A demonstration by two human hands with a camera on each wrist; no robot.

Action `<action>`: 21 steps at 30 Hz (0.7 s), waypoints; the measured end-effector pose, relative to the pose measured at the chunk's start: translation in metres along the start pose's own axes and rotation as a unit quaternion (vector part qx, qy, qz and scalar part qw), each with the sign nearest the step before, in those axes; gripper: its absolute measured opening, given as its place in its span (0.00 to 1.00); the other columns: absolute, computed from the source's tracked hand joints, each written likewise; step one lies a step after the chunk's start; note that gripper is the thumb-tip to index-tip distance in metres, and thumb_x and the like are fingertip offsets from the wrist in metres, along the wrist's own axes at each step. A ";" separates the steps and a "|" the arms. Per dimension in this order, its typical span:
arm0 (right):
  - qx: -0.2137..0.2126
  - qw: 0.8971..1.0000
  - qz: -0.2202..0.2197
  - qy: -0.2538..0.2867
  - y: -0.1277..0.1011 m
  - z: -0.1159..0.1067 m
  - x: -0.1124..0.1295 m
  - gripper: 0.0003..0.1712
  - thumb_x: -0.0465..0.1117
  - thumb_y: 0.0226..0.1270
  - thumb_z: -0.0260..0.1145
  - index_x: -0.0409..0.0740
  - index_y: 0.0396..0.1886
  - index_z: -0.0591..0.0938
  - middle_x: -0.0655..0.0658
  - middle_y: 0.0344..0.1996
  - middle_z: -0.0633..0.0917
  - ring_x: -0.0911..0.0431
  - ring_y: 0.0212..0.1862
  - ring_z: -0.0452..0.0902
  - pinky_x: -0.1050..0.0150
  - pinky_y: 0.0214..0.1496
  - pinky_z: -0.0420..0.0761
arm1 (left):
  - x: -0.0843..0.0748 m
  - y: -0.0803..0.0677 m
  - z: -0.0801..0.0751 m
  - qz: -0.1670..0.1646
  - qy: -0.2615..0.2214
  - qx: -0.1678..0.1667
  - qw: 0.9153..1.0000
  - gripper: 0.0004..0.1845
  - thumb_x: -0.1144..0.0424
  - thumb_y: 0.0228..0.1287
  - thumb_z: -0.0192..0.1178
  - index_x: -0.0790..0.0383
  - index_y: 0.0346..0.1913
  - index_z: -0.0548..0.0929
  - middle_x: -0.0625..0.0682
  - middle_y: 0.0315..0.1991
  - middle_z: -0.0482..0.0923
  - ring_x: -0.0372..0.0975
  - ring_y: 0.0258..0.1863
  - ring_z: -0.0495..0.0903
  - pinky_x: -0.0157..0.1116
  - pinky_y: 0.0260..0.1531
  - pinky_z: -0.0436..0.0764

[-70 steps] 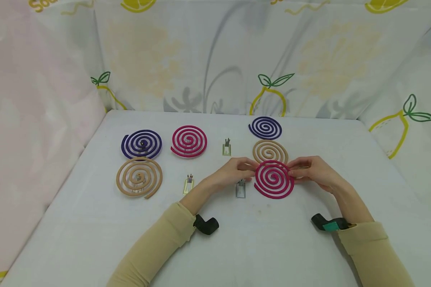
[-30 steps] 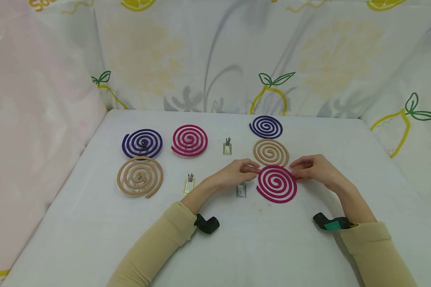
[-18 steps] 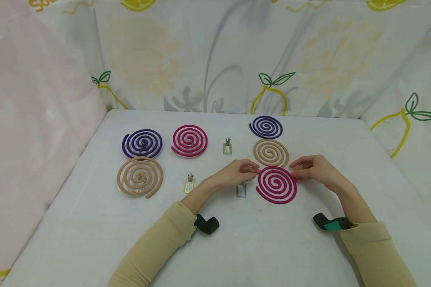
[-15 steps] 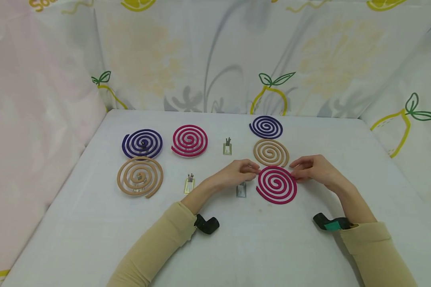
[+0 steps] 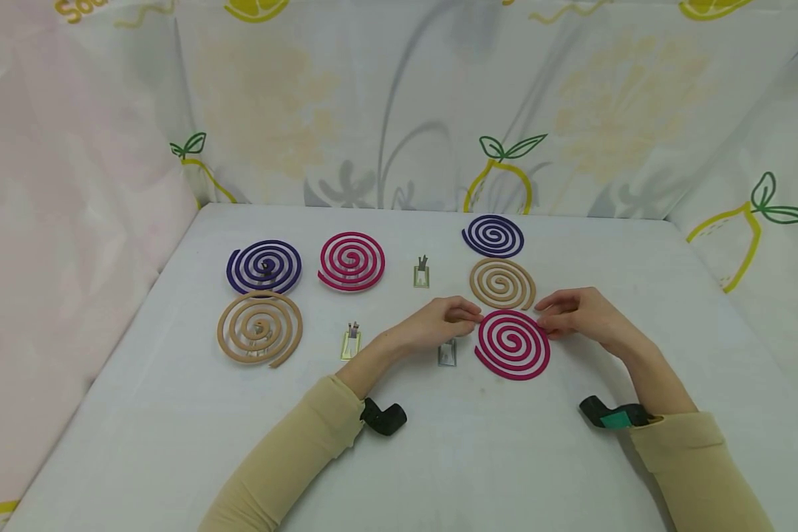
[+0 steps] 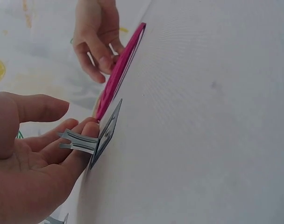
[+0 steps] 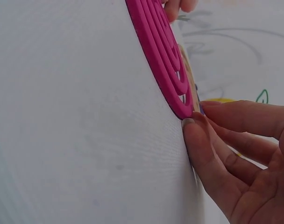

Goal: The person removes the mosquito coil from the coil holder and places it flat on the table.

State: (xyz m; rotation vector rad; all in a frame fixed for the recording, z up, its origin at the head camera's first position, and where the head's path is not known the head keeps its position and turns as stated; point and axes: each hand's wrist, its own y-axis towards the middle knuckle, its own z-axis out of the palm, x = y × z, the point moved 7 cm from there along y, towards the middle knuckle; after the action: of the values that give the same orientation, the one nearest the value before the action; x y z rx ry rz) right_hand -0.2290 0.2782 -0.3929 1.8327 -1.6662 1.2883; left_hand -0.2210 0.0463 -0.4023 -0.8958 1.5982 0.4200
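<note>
A pink mosquito coil [image 5: 512, 344] lies flat on the white table between both hands. At its left edge, my left hand [image 5: 441, 321] touches or nearly touches the rim with its fingertips; in the left wrist view the thumb stands well apart from the fingers. My right hand [image 5: 581, 318] has its thumb tip against the opposite rim, the index finger held away, in the right wrist view. Just beyond lies a tan coil [image 5: 502, 284], and behind that a dark purple coil [image 5: 493, 236]. A grey metal coil stand [image 6: 81, 141] rises beside my left fingers, partly hidden in the head view.
Further left, a purple coil [image 5: 264, 267], a tan coil [image 5: 259, 328] and a pink coil [image 5: 351, 261] sit raised on stands. Two bare gold-coloured stands [image 5: 350, 346] stand between these and the right-hand column. Lemon-patterned cloth [image 5: 372, 103] walls the table's back and sides.
The pink coil has come down from over the tan coil's near edge and slid slightly toward me, flat on the table. Both hands have loosened at its rim, with only slight motion lately.
</note>
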 end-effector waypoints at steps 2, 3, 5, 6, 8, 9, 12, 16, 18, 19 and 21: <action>0.001 1.000 -0.003 0.001 0.000 0.000 0.000 0.23 0.39 0.68 0.68 0.28 0.56 0.78 0.42 0.35 0.87 0.56 0.34 0.85 0.67 0.42 0.87 | -0.001 0.000 0.000 0.001 0.005 0.001 1.000 0.18 0.67 0.76 0.52 0.67 0.64 0.74 0.59 0.61 0.79 0.44 0.63 0.77 0.34 0.62 0.78; 0.000 1.000 -0.004 0.001 0.000 0.000 0.000 0.23 0.40 0.68 0.68 0.28 0.56 0.78 0.42 0.36 0.87 0.56 0.34 0.85 0.67 0.42 0.87 | -0.001 -0.001 0.000 0.002 0.007 0.001 1.000 0.18 0.67 0.76 0.52 0.67 0.64 0.74 0.59 0.61 0.79 0.44 0.63 0.77 0.34 0.62 0.78; 0.000 1.000 -0.005 0.002 0.000 0.001 0.001 0.23 0.40 0.68 0.68 0.29 0.56 0.78 0.41 0.36 0.87 0.56 0.34 0.85 0.67 0.42 0.87 | -0.001 -0.001 0.001 0.004 0.008 0.002 1.000 0.18 0.67 0.76 0.52 0.66 0.64 0.74 0.59 0.61 0.79 0.44 0.63 0.77 0.34 0.63 0.77; 0.000 1.000 -0.004 0.002 -0.001 0.001 0.001 0.23 0.40 0.68 0.68 0.29 0.56 0.78 0.41 0.36 0.87 0.56 0.34 0.85 0.67 0.42 0.87 | -0.001 -0.001 0.001 0.004 0.008 0.002 1.000 0.18 0.66 0.76 0.52 0.66 0.64 0.74 0.59 0.61 0.79 0.44 0.63 0.77 0.34 0.63 0.77; -0.001 1.000 -0.005 0.002 0.000 0.001 0.002 0.23 0.40 0.68 0.67 0.29 0.57 0.78 0.41 0.37 0.87 0.56 0.34 0.85 0.67 0.42 0.87 | -0.001 -0.002 0.000 0.005 0.008 0.002 1.000 0.18 0.66 0.76 0.52 0.66 0.65 0.74 0.59 0.61 0.79 0.44 0.63 0.77 0.34 0.63 0.77; -0.001 1.000 -0.005 0.002 0.000 0.001 0.002 0.23 0.40 0.68 0.67 0.29 0.57 0.78 0.41 0.37 0.87 0.56 0.34 0.85 0.67 0.42 0.87 | -0.002 -0.002 0.000 0.006 0.009 0.001 1.000 0.18 0.66 0.76 0.52 0.67 0.65 0.74 0.59 0.61 0.79 0.44 0.63 0.77 0.34 0.63 0.77; -0.005 1.000 -0.007 0.000 0.001 0.001 0.004 0.23 0.40 0.68 0.67 0.30 0.57 0.78 0.40 0.38 0.88 0.56 0.35 0.85 0.67 0.42 0.86 | -0.002 -0.003 -0.001 0.005 0.008 0.001 1.000 0.18 0.67 0.76 0.52 0.67 0.64 0.74 0.59 0.62 0.78 0.45 0.63 0.77 0.34 0.62 0.77; -0.032 0.999 -0.013 -0.005 0.000 -0.002 0.008 0.23 0.43 0.70 0.67 0.31 0.58 0.79 0.39 0.41 0.88 0.58 0.36 0.85 0.67 0.42 0.86 | -0.004 -0.005 -0.003 0.010 0.001 -0.001 1.000 0.18 0.67 0.75 0.53 0.66 0.64 0.74 0.59 0.63 0.77 0.45 0.65 0.75 0.34 0.63 0.77; -0.061 0.998 -0.022 0.002 -0.002 -0.004 0.014 0.24 0.44 0.71 0.66 0.32 0.58 0.79 0.36 0.44 0.87 0.60 0.37 0.85 0.68 0.43 0.86 | -0.007 -0.009 -0.007 0.016 0.002 -0.009 1.000 0.18 0.66 0.75 0.53 0.65 0.64 0.74 0.58 0.64 0.77 0.45 0.65 0.75 0.36 0.63 0.77; -0.077 0.997 -0.028 0.006 -0.003 -0.005 0.018 0.24 0.44 0.71 0.66 0.32 0.59 0.78 0.35 0.46 0.86 0.61 0.37 0.85 0.69 0.44 0.86 | -0.009 -0.012 -0.011 0.021 0.003 -0.015 1.000 0.18 0.66 0.75 0.53 0.65 0.64 0.74 0.58 0.64 0.77 0.45 0.66 0.75 0.37 0.64 0.77; -0.108 0.993 -0.044 0.013 -0.004 -0.003 0.029 0.25 0.46 0.73 0.64 0.34 0.60 0.78 0.34 0.50 0.84 0.63 0.39 0.84 0.72 0.47 0.84 | -0.014 -0.021 -0.021 0.027 0.009 -0.035 0.999 0.19 0.65 0.75 0.53 0.62 0.65 0.74 0.57 0.65 0.76 0.44 0.66 0.75 0.40 0.66 0.75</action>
State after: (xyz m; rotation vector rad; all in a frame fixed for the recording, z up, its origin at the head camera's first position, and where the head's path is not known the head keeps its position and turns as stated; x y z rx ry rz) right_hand -0.2300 0.2641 -0.3668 1.7327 -1.6229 1.0470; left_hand -0.2196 0.0226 -0.3797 -0.9134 1.6355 0.5086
